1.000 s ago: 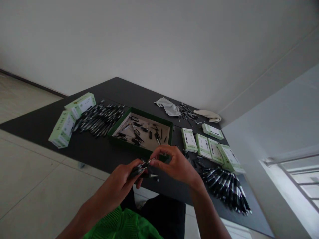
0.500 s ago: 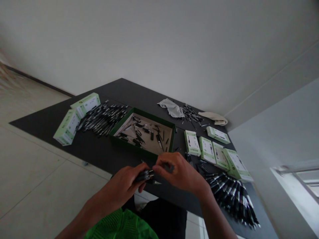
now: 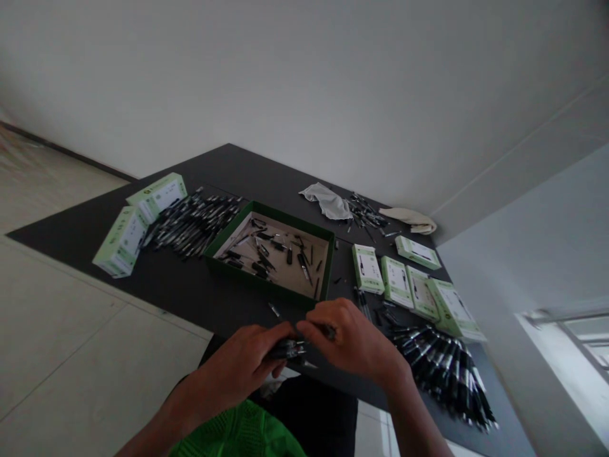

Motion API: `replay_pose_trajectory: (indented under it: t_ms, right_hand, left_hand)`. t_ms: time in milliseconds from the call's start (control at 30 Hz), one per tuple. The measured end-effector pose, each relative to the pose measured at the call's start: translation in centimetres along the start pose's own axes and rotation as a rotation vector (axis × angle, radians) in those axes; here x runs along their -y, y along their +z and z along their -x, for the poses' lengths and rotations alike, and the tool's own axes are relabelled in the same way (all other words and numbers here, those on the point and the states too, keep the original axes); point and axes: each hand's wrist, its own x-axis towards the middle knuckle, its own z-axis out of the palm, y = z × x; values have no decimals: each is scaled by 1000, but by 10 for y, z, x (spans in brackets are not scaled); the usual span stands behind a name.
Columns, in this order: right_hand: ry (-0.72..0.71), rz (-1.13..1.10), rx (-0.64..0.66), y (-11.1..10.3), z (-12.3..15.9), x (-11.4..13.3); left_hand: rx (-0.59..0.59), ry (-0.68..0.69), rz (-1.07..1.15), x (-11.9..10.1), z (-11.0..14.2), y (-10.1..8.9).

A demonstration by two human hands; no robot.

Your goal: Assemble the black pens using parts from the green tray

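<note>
My left hand (image 3: 238, 358) is closed around a bunch of dark pens (image 3: 288, 350), their tips facing right, just above the table's near edge. Close beside the tips, my right hand (image 3: 349, 343) is closed in a pinch, with a small dark piece partly showing between its fingers; what it is stays unclear. A slim pen-like piece (image 3: 275, 311) shows just beyond my left hand. Past both hands lies a shallow green-walled box (image 3: 257, 284) holding loose black pen parts (image 3: 303, 266).
Left of the box is a heap of pens (image 3: 195, 222) by two green-white cartons (image 3: 121, 244). Flat pen boxes (image 3: 397, 282) line the right side, with fanned pens (image 3: 445, 374) nearer me. A grey cloth (image 3: 328, 202), more pens (image 3: 366, 212) and a cream cloth (image 3: 412, 220) lie by the wall.
Both hands have shifted slightly right, and my right hand's fingers have closed more tightly beside the pen tips. The bunch stays in my left hand. The view has tilted a little.
</note>
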Motion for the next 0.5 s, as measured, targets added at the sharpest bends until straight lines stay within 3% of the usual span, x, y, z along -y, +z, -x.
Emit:
replay_pose_trajectory:
  t_ms: [267, 400, 500]
  right_hand:
    - [-37, -14, 46, 7, -1, 3]
    - [34, -36, 61, 11, -9, 8]
    - [43, -241, 5, 15, -13, 11]
  left_hand:
    - [-50, 68, 61, 21, 4, 1]
    - [-99, 117, 101, 35, 5, 0]
    - [-181, 81, 236, 34, 4, -1]
